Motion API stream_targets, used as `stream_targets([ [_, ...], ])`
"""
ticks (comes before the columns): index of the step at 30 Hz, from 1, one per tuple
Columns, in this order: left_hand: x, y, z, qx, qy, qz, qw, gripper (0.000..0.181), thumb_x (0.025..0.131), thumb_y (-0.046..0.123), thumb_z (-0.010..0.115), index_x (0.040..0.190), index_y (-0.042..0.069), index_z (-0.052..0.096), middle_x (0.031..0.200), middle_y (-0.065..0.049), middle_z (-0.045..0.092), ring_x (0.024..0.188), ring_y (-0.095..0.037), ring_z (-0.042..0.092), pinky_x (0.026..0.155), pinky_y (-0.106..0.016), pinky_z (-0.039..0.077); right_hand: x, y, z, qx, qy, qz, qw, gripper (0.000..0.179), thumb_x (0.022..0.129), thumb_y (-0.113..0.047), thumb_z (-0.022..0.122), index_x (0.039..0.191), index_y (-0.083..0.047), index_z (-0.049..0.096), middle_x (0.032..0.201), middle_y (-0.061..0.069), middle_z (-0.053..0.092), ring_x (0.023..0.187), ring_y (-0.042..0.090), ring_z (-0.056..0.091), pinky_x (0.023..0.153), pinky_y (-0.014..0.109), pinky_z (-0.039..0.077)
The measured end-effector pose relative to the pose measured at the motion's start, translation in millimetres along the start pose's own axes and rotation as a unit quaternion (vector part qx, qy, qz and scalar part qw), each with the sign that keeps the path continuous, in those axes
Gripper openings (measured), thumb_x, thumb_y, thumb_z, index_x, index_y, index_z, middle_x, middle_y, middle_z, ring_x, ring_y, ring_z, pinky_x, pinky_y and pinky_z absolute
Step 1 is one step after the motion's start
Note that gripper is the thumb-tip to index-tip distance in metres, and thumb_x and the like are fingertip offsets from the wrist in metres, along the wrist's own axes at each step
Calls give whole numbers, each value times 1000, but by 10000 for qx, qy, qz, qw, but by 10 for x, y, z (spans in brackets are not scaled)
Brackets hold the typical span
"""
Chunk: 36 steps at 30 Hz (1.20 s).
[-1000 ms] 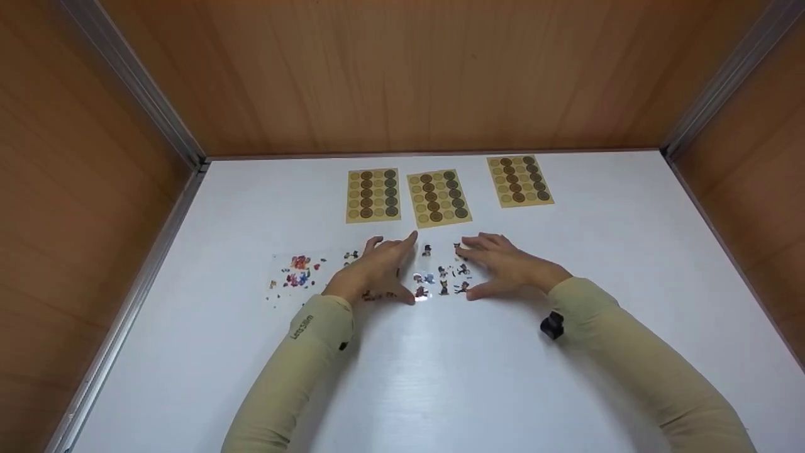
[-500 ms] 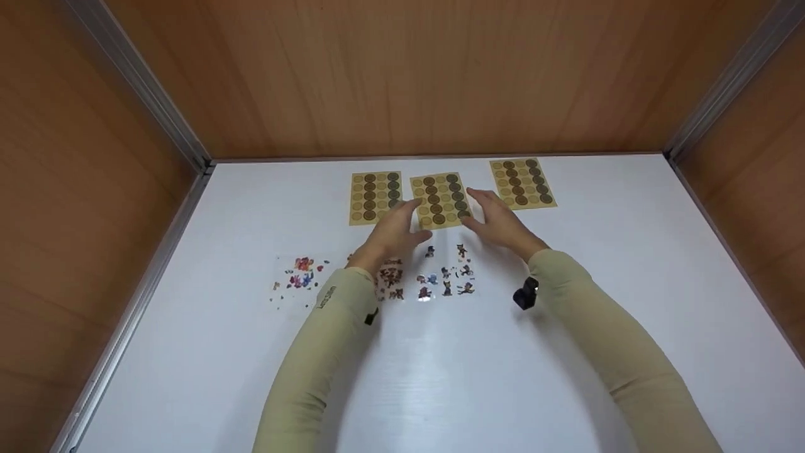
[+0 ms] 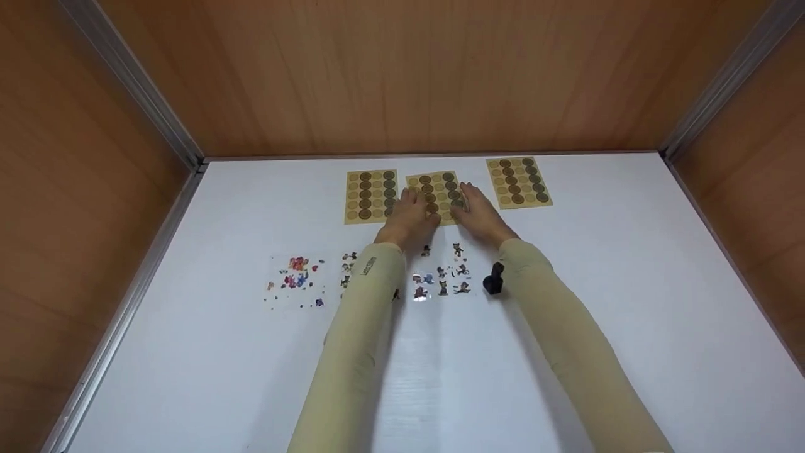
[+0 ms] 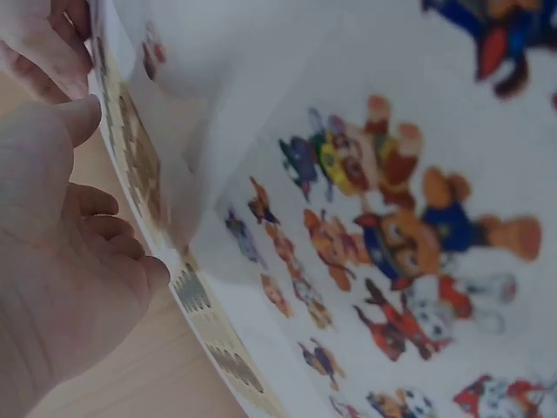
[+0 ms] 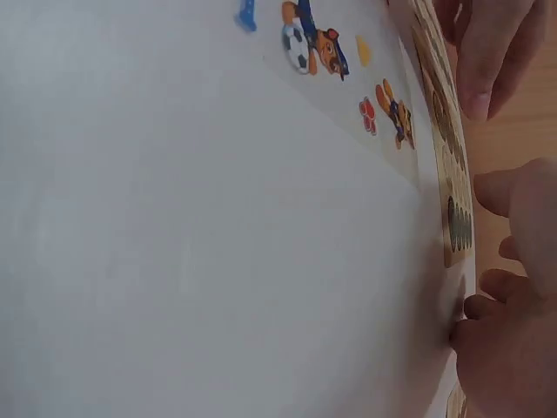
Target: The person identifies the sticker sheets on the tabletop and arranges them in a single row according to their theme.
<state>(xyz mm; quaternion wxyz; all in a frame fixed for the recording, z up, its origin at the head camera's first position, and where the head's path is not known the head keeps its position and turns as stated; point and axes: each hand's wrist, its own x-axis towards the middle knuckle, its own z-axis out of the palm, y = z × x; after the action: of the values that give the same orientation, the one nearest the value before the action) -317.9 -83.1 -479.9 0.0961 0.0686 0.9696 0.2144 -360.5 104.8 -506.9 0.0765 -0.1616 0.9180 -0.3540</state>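
A yellow sheet printed with rows of round coin-like circles (image 3: 440, 198) lies at the back of the white table, the middle one of three. My left hand (image 3: 409, 215) is at its left side and covers part of it. At its right edge is my right hand (image 3: 480, 216), fingers reaching forward. Both wrist views show relaxed, partly bent fingers with nothing pinched between them; whether the fingertips touch the sheet is hard to tell. Nearer me lie clear sticker sheets with small cartoon dogs (image 3: 442, 288), also large in the left wrist view as cartoon dog stickers (image 4: 409, 244).
Similar yellow sheets lie to the left (image 3: 361, 196) and right (image 3: 519, 182). A clear sheet with colourful stickers (image 3: 299, 280) is at the left, and my left sleeve (image 3: 358, 327) hides part of the stickers beside it. Wooden panels (image 3: 402, 75) border the table.
Both hands have moved forward from over the sticker sheets to the middle yellow sheet, then come closer together at its two sides. The sheets look unmoved.
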Motion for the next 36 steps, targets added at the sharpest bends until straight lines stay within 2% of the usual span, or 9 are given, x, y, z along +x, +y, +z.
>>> stream_targets([
  [3,-9,-50,-2,319,42,-30,9995,77,108,46,38,160,-3,10,167,-22,4,155,-34,1,126,-46,4,23,0,34,-72,-133,114,9998,70,109,-31,42,160,5,10,166,25,6,154,37,-2,125,45,-5],
  [6,-8,-77,-4,593,42,-102,9982,78,108,49,33,160,-5,9,167,-24,3,155,-35,1,126,-46,3,29,10,56,-194,-259,168,9993,70,110,-34,38,159,6,8,167,24,2,154,38,-8,124,45,-10],
  [11,-25,-100,9,879,-186,-323,9954,80,108,52,26,159,-6,7,166,-25,1,154,-35,-1,125,-45,2,7,14,97,-406,-372,135,9984,72,109,-35,43,160,4,10,167,21,3,154,37,-9,124,46,-10],
  [16,-32,-111,41,1153,-423,-273,9921,79,109,51,26,160,-5,6,167,-24,1,154,-35,-2,125,-44,2,-43,15,105,-592,-568,105,9966,77,106,-37,47,160,3,8,168,20,1,153,38,-10,123,49,-10],
  [21,-9,-94,51,1034,-459,-253,9933,83,107,55,29,160,-3,6,167,-22,0,155,-33,-2,125,-42,1,-103,43,63,-545,-680,127,9961,86,104,-47,50,163,-4,4,169,17,-2,152,42,-13,122,56,-8],
  [25,-9,-98,55,834,-409,-201,9955,87,105,58,34,160,-3,7,168,-21,1,155,-32,-1,126,-43,2,-127,68,53,-599,-683,17,9959,96,100,-55,55,163,-5,3,169,17,-1,152,43,-13,121,58,-9],
  [27,-24,-114,59,748,-404,-210,9962,89,105,60,36,160,-3,7,168,-21,0,155,-32,-2,126,-43,2,-123,70,61,-625,-724,-71,9954,98,99,-55,56,162,-3,3,169,17,-1,152,40,-13,121,55,-10],
  [32,-55,-139,56,858,-411,-172,9953,89,105,60,34,160,-4,7,168,-22,1,155,-33,-2,126,-44,1,-97,70,67,-749,-837,-213,9934,99,99,-55,55,161,2,0,167,22,-4,153,37,-13,122,49,-14],
  [36,-83,-133,61,865,-367,-103,9955,87,105,59,34,160,-4,9,167,-22,2,155,-34,-1,126,-44,2,-112,65,56,-688,-908,-180,9933,99,100,-54,55,160,2,0,167,21,-5,153,36,-13,122,47,-15],
])
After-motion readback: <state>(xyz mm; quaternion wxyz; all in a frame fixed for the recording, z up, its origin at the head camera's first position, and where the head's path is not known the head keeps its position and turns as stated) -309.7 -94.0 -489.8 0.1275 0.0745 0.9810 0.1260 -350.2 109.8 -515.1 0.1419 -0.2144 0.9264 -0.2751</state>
